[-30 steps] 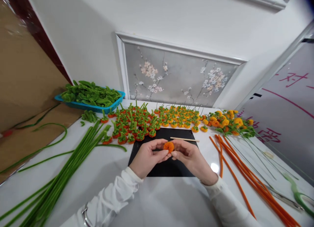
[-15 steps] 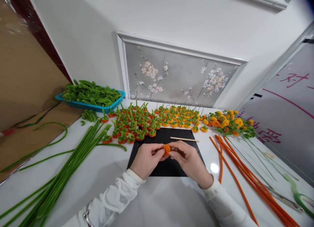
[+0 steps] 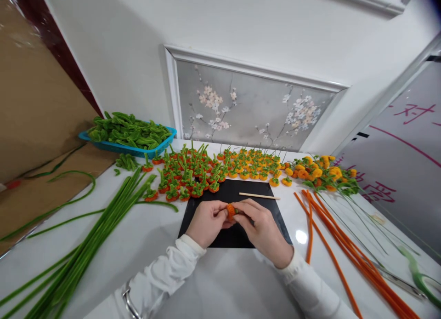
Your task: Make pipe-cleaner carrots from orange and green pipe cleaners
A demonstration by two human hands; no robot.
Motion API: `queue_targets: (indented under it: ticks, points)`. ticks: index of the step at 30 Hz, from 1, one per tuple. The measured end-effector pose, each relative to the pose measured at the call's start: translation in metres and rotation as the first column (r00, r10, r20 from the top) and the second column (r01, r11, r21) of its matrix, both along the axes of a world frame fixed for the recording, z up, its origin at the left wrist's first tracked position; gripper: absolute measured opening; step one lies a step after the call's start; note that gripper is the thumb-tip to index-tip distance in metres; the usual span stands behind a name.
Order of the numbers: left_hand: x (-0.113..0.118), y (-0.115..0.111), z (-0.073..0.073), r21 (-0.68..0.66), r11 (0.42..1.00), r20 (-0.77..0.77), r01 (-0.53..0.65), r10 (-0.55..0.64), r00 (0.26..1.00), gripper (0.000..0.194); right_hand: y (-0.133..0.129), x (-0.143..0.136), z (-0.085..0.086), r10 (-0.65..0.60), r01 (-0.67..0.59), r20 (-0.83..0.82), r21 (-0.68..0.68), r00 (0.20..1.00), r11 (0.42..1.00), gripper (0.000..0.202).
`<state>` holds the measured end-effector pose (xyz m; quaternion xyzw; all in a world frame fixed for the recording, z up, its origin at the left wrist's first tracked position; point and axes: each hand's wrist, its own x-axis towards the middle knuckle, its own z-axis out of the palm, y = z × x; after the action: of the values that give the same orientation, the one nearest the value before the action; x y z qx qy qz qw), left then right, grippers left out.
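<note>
Between my hands, above the black mat, is a small orange pipe-cleaner pumpkin. Fingers and thumb of my left hand are closed on its left side. My right hand has thumb and forefinger closed at its right side, where a small green bit shows. Its underside is hidden by fingers. Behind the hands stand many similar orange pumpkins with green tops, several with upright green stems, and yellow-orange ones. A thin wooden stick lies across the mat.
Long green pipe cleaners lie left, orange ones right. A blue tray of green pieces stands back left. Finished-looking yellow-orange flowers lie back right, with tweezers-like metal tool and green tape near the right edge.
The orange pumpkin has shifted slightly left and turned, so a green bit now shows at its right. My right hand has moved slightly and its wrist has come lower.
</note>
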<state>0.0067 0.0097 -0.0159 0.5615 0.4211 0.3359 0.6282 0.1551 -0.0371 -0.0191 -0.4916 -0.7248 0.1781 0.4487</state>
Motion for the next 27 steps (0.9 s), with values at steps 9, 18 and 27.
queue_targets:
  ticks: [9, 18, 27]
  points:
    - [-0.003, -0.002, 0.011, -0.263, 0.963, 0.090, -0.060, 0.087, 0.992, 0.009, 0.008, 0.019, -0.009, 0.026, -0.026, -0.007, -0.084, 1.000, 0.996, 0.026]
    - [-0.009, -0.005, 0.018, -0.116, 0.990, 0.125, 0.083, -0.068, 0.990, 0.037, 0.008, 0.022, -0.009, 0.010, -0.106, -0.312, -0.291, 0.950, 0.951, 0.026]
    - [-0.006, -0.016, 0.015, 0.596, 0.802, -0.093, 0.050, 0.006, 0.996, 0.034, 0.004, 0.013, -0.007, 0.102, -0.271, -0.442, -0.339, 0.891, 0.901, 0.030]
